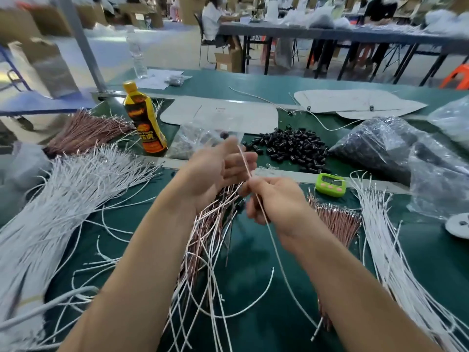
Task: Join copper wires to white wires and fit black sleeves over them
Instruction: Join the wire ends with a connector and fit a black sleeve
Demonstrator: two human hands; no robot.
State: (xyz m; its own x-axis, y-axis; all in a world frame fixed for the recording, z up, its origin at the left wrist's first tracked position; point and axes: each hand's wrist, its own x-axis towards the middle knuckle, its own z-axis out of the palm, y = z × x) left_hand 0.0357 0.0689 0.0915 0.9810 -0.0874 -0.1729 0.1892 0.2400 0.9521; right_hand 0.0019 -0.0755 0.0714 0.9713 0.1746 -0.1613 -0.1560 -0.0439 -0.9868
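Note:
My right hand (274,201) pinches a joined wire (245,163), copper above my fingers and white where it trails down to the table. My left hand (215,171) is raised beside it, and the wire's upper end runs up to its fingertips; the hold there is blurred. Below my hands lies a heap of joined copper-and-white wires (208,240). Loose black sleeves (291,146) are piled just beyond my hands. A big sheaf of white wires (63,199) fans out at the left, with copper wires (86,130) behind it. More copper wires (337,219) and white wires (388,245) lie at the right.
An orange drink bottle (144,120) stands left of centre. A green timer (330,184) sits right of my hands. Plastic bags of black parts (380,146) crowd the right side. Grey flat pads (223,113) lie at the back. The table has a green mat (253,288).

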